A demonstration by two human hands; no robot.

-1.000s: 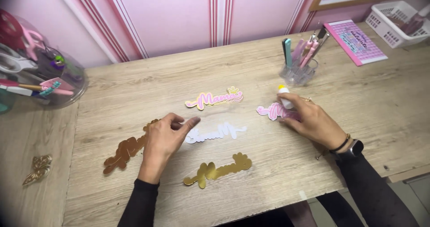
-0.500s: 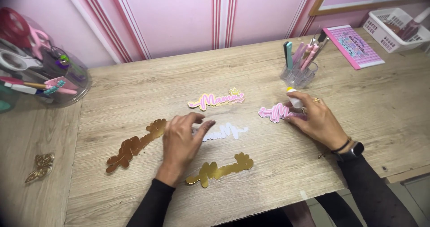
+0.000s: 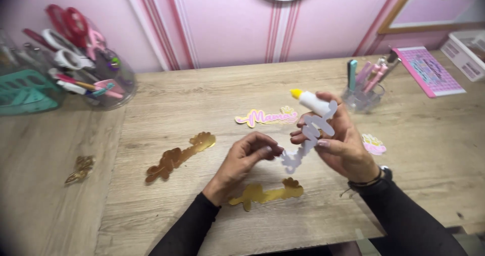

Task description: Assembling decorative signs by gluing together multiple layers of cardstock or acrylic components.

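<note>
White paper script cutout (image 3: 307, 137), thin and lacy, hangs tilted above the light wooden table (image 3: 202, 89), held between both hands. From the head view, the left hand (image 3: 245, 160) pinches its lower end between thumb and fingertips. The right hand (image 3: 339, 144) grips its upper part and also has its fingers wrapped round a small white glue bottle with a yellow cap (image 3: 309, 101), which points up and to the left.

On the table lie a pink and gold layered script cutout (image 3: 266, 117), a long gold script cutout (image 3: 179, 156) to the left, another gold script cutout (image 3: 265, 194) just below the hands, and a small pink decorated cutout (image 3: 374, 144) beside the right hand. A clear cup of pens (image 3: 365, 87) stands behind.
</note>
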